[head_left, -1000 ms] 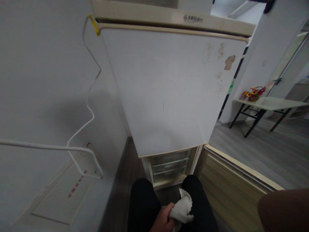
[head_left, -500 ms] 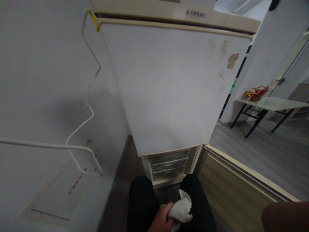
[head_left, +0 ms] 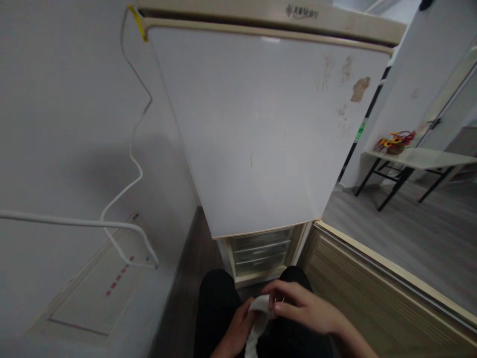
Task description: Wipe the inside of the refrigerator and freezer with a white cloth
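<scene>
A white cloth (head_left: 260,318) is bunched up above my lap, between my knees. My left hand (head_left: 238,325) is closed on its left side, and part of the cloth hangs down below the fingers. On the other side, the curled fingers of my right hand (head_left: 294,304) pinch the cloth's right edge. Just beyond my knees stands a fridge, its upper door (head_left: 253,124) closed. The lower door (head_left: 357,288) is swung wide to the right, showing a compartment with drawers (head_left: 263,251).
A white cable (head_left: 132,149) hangs along the left wall, and a pale pipe (head_left: 67,220) juts out there above a wall panel (head_left: 85,303). To the right, a table (head_left: 428,158) bears a basket of flowers (head_left: 395,143).
My right hand has come in from the lower right and taken hold of the cloth. The cloth has shifted left and changed shape in my left hand.
</scene>
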Tool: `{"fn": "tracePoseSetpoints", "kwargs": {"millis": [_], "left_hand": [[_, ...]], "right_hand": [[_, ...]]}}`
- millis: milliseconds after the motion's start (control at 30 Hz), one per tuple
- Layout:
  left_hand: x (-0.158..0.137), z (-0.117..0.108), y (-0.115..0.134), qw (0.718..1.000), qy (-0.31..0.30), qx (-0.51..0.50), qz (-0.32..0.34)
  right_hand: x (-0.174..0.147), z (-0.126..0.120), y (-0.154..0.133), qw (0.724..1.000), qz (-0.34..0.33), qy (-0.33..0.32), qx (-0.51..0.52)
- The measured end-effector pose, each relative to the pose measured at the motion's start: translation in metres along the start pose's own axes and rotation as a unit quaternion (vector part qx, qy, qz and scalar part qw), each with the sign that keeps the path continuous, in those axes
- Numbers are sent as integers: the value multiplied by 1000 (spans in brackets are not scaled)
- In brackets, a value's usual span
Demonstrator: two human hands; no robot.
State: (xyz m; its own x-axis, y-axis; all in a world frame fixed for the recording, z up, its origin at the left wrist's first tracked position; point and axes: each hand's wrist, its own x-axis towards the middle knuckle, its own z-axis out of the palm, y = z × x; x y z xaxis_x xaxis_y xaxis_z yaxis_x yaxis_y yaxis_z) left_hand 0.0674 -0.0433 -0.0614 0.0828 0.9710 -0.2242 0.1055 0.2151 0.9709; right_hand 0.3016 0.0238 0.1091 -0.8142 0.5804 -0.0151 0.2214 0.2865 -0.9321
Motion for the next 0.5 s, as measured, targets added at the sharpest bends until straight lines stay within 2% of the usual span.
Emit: {"fn": "tracePoseSetpoints", "kwargs": {"millis": [67, 100, 133, 200, 267, 333, 500], "left_hand": [[3, -7, 5, 996, 74, 4, -40], [4, -11, 10, 994, 94, 20, -47], [5, -14, 17, 994, 93, 38, -41], [7, -18, 32, 997, 54, 62, -8], [9, -20, 45, 997, 34, 64, 18], [11, -21, 53, 997, 42, 61, 26], [15, -20, 54, 995, 21, 85, 36]], "right_hand": [[14, 40, 50, 994, 76, -14, -71], [18, 59, 73, 993, 99, -24, -51], [19, 75, 92, 994, 110, -18, -1], [18, 99, 115, 991, 107, 15, 77], [17, 111, 120, 987, 86, 58, 121], [18, 114, 115, 982, 68, 109, 141], [29, 111, 110, 958, 53, 223, 174]]}}
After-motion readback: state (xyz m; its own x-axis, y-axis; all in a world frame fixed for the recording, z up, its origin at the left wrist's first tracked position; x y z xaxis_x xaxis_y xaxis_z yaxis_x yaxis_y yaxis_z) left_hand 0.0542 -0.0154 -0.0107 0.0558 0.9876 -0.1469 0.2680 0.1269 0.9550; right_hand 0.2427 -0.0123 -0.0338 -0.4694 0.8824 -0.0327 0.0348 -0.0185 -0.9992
